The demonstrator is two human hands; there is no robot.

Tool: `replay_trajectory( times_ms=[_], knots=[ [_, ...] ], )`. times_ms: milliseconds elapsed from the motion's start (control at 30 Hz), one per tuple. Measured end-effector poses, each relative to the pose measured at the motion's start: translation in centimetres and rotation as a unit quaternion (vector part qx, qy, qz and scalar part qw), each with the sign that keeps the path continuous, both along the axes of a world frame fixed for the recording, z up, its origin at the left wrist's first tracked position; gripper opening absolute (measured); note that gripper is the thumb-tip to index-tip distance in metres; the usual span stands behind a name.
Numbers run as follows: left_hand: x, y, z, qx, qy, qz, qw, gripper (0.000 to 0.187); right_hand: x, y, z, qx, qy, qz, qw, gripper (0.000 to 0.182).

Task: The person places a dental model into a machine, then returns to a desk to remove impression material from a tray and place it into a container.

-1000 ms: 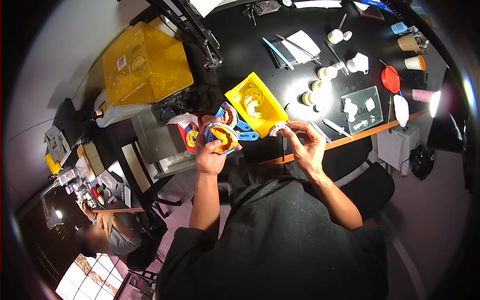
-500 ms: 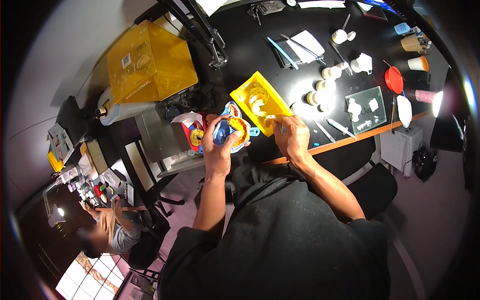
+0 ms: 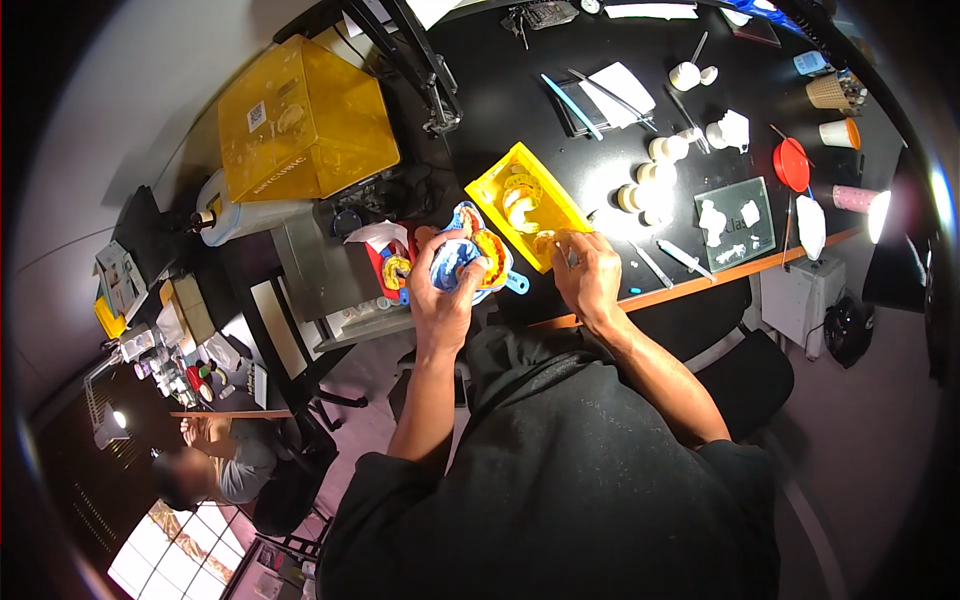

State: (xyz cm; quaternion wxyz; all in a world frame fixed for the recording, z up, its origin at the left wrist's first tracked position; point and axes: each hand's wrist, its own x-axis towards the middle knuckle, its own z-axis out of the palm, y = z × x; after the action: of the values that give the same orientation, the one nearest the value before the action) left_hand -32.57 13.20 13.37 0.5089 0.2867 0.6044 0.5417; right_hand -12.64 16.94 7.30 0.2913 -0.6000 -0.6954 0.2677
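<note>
In my left hand [image 3: 445, 290] is a blue dental impression tray [image 3: 455, 262] with orange-yellow material [image 3: 493, 252] in it, its handle pointing right. My fingers wrap round the tray and the thumb lies over it. My right hand [image 3: 590, 270] is closed at the near right end of a yellow box [image 3: 484, 190], gripping a small pale piece that I cannot make out clearly. Inside the box lie yellow and cream dental models [image 3: 522, 205]. A red tray [image 3: 376, 262] holding another yellow-cream model [image 3: 396, 270] is left of my left hand.
On the black table [image 3: 500, 90] are white jars [image 3: 655, 173], a glass plate [image 3: 735, 222] with white lumps, syringes [image 3: 685, 257], a red dish [image 3: 791, 165] and a pink lamp [image 3: 860, 200]. An amber cover [image 3: 300, 120] stands at left. Another person [image 3: 240, 465] sits lower left.
The blue tray in my left hand has turned, showing more of its blue underside and its handle. My right hand has barely moved. The other person's hands have drawn closer together.
</note>
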Motion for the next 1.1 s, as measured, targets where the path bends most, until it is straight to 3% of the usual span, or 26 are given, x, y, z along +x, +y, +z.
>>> replay_trajectory(
  times_ms=[467,867,967,1000,1067,1100],
  knots=[
    [-0.3,-0.3,0.5,0.084,0.112,-0.011,0.990,0.039,-0.3,-0.1,0.3,-0.012,0.014,-0.006,1.000,0.016],
    [-0.4,-0.3,0.1,0.112,0.068,-0.034,0.991,0.042,-0.6,0.2,0.2,0.056,-0.002,0.043,0.997,0.019],
    [-0.2,-0.3,-0.6,0.094,-0.001,-0.033,0.995,0.043,-0.7,0.3,2.1,0.004,0.100,0.068,0.993,0.013],
    [-0.1,-0.2,-0.7,0.086,-0.018,-0.035,0.995,0.043,-0.5,0.1,2.8,-0.108,0.169,0.068,0.977,0.013],
    [0.5,0.2,-0.5,0.078,-0.056,-0.023,0.995,0.041,0.0,-0.3,3.8,-0.323,0.297,0.063,0.896,0.014],
    [0.9,0.5,-0.4,0.069,-0.072,-0.013,0.995,0.039,-0.1,-0.5,3.8,-0.319,0.376,0.074,0.867,0.017]
  ],
)
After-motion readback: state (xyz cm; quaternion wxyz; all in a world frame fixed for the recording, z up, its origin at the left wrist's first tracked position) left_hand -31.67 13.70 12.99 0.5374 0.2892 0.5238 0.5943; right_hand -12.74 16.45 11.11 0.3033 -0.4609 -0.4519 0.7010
